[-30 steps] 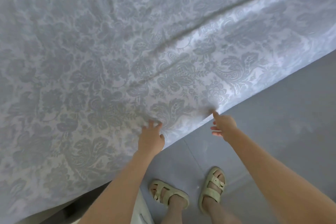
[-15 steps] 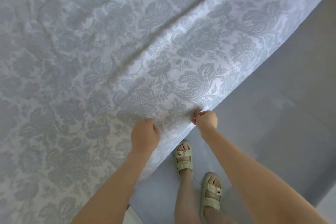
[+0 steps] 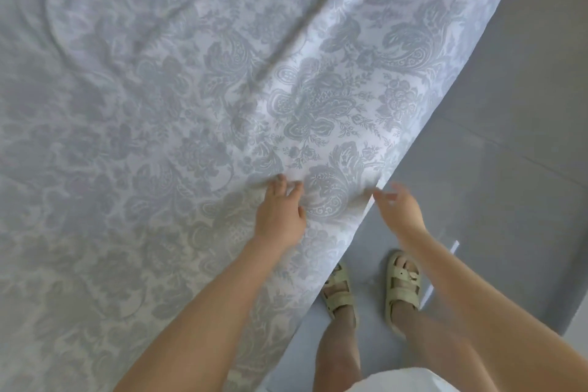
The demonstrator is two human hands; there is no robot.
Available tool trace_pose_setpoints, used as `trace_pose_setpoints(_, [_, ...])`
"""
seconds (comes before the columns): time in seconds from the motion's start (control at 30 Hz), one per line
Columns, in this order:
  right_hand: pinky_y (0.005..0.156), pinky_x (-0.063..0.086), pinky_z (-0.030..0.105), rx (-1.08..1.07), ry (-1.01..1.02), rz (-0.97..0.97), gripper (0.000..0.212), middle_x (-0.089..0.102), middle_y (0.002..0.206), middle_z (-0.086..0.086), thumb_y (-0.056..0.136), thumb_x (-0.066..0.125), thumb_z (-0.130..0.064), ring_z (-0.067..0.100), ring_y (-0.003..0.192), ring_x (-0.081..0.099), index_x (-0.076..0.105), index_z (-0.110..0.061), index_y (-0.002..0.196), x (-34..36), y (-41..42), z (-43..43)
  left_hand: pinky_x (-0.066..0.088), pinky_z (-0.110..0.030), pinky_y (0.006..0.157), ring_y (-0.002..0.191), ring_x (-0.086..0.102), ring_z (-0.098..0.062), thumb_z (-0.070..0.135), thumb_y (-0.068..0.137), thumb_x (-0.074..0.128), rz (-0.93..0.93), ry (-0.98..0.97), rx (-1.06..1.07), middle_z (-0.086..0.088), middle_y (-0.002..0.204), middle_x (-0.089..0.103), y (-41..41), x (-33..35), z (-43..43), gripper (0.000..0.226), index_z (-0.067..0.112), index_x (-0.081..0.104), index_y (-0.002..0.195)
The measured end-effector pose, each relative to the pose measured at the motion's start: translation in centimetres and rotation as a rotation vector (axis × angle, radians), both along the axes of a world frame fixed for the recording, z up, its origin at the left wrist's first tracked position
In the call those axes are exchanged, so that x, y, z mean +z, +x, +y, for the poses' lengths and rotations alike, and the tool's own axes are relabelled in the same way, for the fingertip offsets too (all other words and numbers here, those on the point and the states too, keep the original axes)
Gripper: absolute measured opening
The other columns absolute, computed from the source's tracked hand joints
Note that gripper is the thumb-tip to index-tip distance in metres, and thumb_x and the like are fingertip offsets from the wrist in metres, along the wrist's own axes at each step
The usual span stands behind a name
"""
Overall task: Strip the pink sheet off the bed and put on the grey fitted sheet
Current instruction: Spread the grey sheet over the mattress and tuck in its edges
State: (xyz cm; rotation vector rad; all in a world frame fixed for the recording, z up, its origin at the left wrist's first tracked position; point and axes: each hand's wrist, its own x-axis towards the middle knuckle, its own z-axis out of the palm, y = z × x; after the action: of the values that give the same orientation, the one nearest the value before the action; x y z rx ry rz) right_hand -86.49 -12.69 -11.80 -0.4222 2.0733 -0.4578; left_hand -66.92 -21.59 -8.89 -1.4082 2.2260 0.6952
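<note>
A grey sheet with a pale floral pattern (image 3: 222, 89) covers the bed and fills most of the view. Its edge runs diagonally from the top right down to the bottom centre. My left hand (image 3: 280, 216) rests on the sheet a little inside that edge, fingers spread and fairly straight. My right hand (image 3: 401, 210) hovers just off the edge over the floor. Its fingers are loose and blurred, and its thumb tip is near the hem. Long creases cross the sheet above my hands. No pink sheet is in view.
A grey tiled floor (image 3: 493, 137) lies to the right of the bed. My feet in pale sandals (image 3: 337, 293) stand close to the bed's side. A white garment (image 3: 397, 380) shows at the bottom edge.
Half a second ago both hands gripped the sheet's edge with curled fingers. Now both have let go and opened. The view has shifted and my feet have stepped along the bed.
</note>
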Motion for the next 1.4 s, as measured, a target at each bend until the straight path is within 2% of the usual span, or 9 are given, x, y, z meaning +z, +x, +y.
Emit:
trace_pose_setpoints(0.13, [0.07, 0.058, 0.034, -0.375, -0.06, -0.244, 0.047, 0.061, 0.099, 0.009, 0.095, 0.051, -0.033, 0.022, 0.08, 0.063, 0.05, -0.003, 0.131, -1.4, -4.7, -5.4, 0.033, -0.036, 0.108, 0.146, 0.006, -0.028, 0.025, 0.099, 0.039, 0.002, -0.009, -0.059, -0.006, 0.159, 0.003, -3.8, 0.5, -3.2, 0.053, 0.015, 0.024, 0.149])
trace_pose_setpoints(0.3, [0.069, 0.053, 0.031, -0.013, 0.029, 0.012, 0.035, 0.065, 0.063, 0.008, 0.091, 0.049, -0.016, 0.028, 0.073, 0.068, 0.059, -0.006, 0.059, -1.6, -6.9, -7.4, 0.037, -0.035, 0.106, 0.143, 0.02, -0.024, 0.02, 0.097, 0.041, 0.029, -0.021, -0.097, -0.005, 0.159, 0.009, -9.3, 1.6, -5.9, 0.047, 0.009, 0.036, 0.142])
trace_pose_setpoints(0.43, [0.049, 0.033, 0.028, 0.229, 0.069, 0.133, 0.042, 0.048, 0.055, 0.007, 0.093, 0.048, -0.022, 0.023, 0.053, 0.044, 0.041, -0.009, 0.054, -1.6, -9.6, -4.2, 0.031, -0.036, 0.112, 0.146, 0.009, -0.026, 0.019, 0.098, 0.04, -0.007, -0.004, -0.119, -0.007, 0.159, 0.008, -14.5, 2.0, -7.1, 0.045, 0.01, 0.038, 0.142])
trace_pose_setpoints(0.57, [0.049, 0.036, 0.027, 0.321, 0.1, 0.034, 0.036, 0.049, 0.06, 0.002, 0.095, 0.046, -0.028, 0.025, 0.059, 0.052, 0.047, -0.011, 0.063, -1.4, -11.0, -4.2, 0.031, -0.038, 0.109, 0.145, 0.008, -0.03, 0.017, 0.096, 0.041, -0.035, 0.025, -0.103, -0.009, 0.158, 0.01, -18.8, 1.7, -7.9, 0.05, 0.018, 0.032, 0.145])
trace_pose_setpoints(0.8, [0.093, 0.048, 0.039, -0.147, -0.045, -0.248, 0.058, 0.059, 0.1, 0.006, 0.094, 0.046, -0.048, 0.026, 0.091, 0.058, 0.043, -0.01, 0.138, -1.5, -20.8, -11.2, 0.03, -0.042, 0.109, 0.145, -0.001, -0.033, 0.02, 0.097, 0.038, -0.068, 0.019, -0.025, -0.002, 0.16, -0.002, -25.9, 1.1, -10.3, 0.062, 0.029, 0.008, 0.151])
trace_pose_setpoints(0.97, [0.076, 0.057, 0.042, -0.182, -0.103, -0.227, 0.035, 0.07, 0.079, 0.015, 0.092, 0.047, -0.02, 0.029, 0.069, 0.062, 0.061, -0.009, 0.062, -2.2, -24.9, -15.9, 0.029, -0.047, 0.109, 0.144, 0.0, -0.037, 0.024, 0.098, 0.037, -0.129, 0.041, -0.025, -0.004, 0.159, -0.002, -30.6, 0.6, -12.7, 0.061, 0.034, 0.008, 0.15])
trace_pose_setpoints(1.13, [0.069, 0.053, 0.038, -0.375, -0.177, -0.415, 0.03, 0.059, 0.085, 0.008, 0.097, 0.042, -0.032, 0.023, 0.075, 0.056, 0.058, -0.007, 0.094, -1.8, -26.2, -17.8, 0.022, -0.045, 0.113, 0.142, 0.009, -0.042, 0.028, 0.096, 0.043, -0.258, 0.107, -0.118, -0.015, 0.158, -0.002, -33.0, 0.5, -14.0, 0.065, 0.031, 0.008, 0.151])
trace_pose_setpoints(1.3, [0.049, 0.037, 0.028, -0.113, -0.136, -0.164, 0.046, 0.056, 0.066, 0.013, 0.092, 0.055, -0.026, 0.023, 0.061, 0.05, 0.038, -0.012, 0.051, -2.5, -28.2, -18.8, 0.031, -0.039, 0.111, 0.139, 0.028, -0.034, 0.018, 0.089, 0.051, -0.295, 0.245, -0.106, -0.019, 0.156, 0.013, -34.1, 0.9, -16.0, 0.071, 0.031, 0.017, 0.15])
trace_pose_setpoints(1.4, [0.046, 0.026, 0.028, 0.082, -0.127, -0.052, 0.048, 0.044, 0.057, 0.011, 0.094, 0.053, -0.024, 0.017, 0.051, 0.036, 0.029, -0.014, 0.053, -2.3, -29.6, -17.9, 0.046, -0.026, 0.083, 0.11, 0.058, -0.027, 0.016, 0.09, 0.048, -0.184, 0.127, -0.062, -0.01, 0.13, 0.057, -34.8, 1.8, -16.5, 0.044, 0.026, 0.054, 0.132])
